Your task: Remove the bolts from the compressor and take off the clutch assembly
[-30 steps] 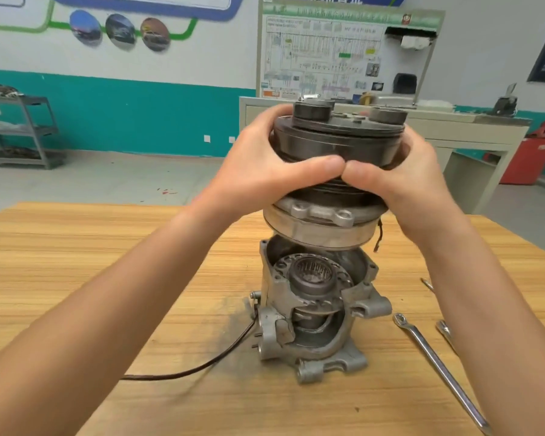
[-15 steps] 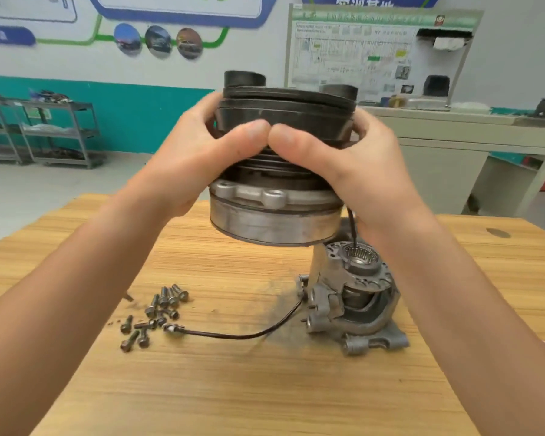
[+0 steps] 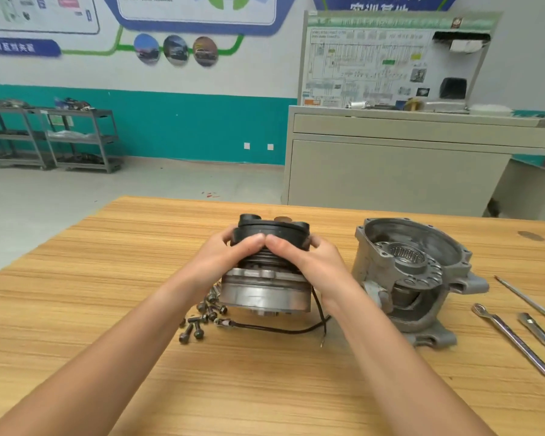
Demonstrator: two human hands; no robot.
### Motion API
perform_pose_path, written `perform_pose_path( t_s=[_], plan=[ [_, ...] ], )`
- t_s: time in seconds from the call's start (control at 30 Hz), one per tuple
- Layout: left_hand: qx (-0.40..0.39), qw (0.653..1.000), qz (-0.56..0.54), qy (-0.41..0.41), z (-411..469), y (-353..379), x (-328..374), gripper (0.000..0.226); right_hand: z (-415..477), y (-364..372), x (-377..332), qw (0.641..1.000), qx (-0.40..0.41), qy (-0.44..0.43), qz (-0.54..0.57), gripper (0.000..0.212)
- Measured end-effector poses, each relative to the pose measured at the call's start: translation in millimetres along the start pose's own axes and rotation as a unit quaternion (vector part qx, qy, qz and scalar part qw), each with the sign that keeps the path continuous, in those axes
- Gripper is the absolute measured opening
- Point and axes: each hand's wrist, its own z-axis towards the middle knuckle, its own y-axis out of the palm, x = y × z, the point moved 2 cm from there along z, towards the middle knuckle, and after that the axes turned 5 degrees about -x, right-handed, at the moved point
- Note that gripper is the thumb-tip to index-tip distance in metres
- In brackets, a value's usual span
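Gripping the clutch assembly (image 3: 265, 291) from both sides, the left hand (image 3: 224, 265) and the right hand (image 3: 312, 265) curl their fingers round its black grooved pulley, and the thumbs meet at the front. Below the pulley sits a wide silver metal plate with cast lugs along its upper rim. The assembly is just left of the compressor (image 3: 422, 278) and apart from it, low at the desk (image 3: 265, 388). I cannot tell whether its underside touches the wood.

The compressor stands upright with its mouth open. Inside show a grey ring pierced with holes and a ribbed bore at its centre.

A loose cluster of dark bolts (image 3: 202, 319) lies further left of the compressor, beside the assembly's lower left edge. A thin black wire (image 3: 280, 330) curves across the desk from the bolts toward the compressor. Right of the compressor lie long metal tools (image 3: 510, 338), pointing off the frame. The desk's far edge runs close behind the compressor, and a broad stretch of wood lies in front of it.
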Motion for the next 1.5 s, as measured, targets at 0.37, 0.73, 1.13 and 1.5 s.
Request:
perform_pose_path(
  t_s=[0.37, 0.73, 1.13, 1.5],
  plan=[
    [-0.035, 0.994, 0.090, -0.056, 17.8, 0.4, -11.4, 0.075, 18.0, -7.0, 17.3, 0.996, -0.033, 0.060, -0.054, 0.074],
    [-0.004, 0.996, 0.067, -0.059, 45.1, 9.7, -5.0, 0.017, 35.6, -13.4, 31.9, 0.992, 0.089, 0.046, -0.075, 0.068],
    [0.022, 0.993, 0.076, -0.083, 67.7, 7.3, -6.3, 0.014, 56.7, -2.3, -16.1, 0.985, 0.063, 0.004, -0.158, 0.059],
    [-0.033, 0.972, 0.195, -0.130, 73.2, 0.6, 9.8, 0.052, 61.1, 3.0, -17.0, 0.966, 0.039, 0.004, -0.255, 0.071]
  ],
)
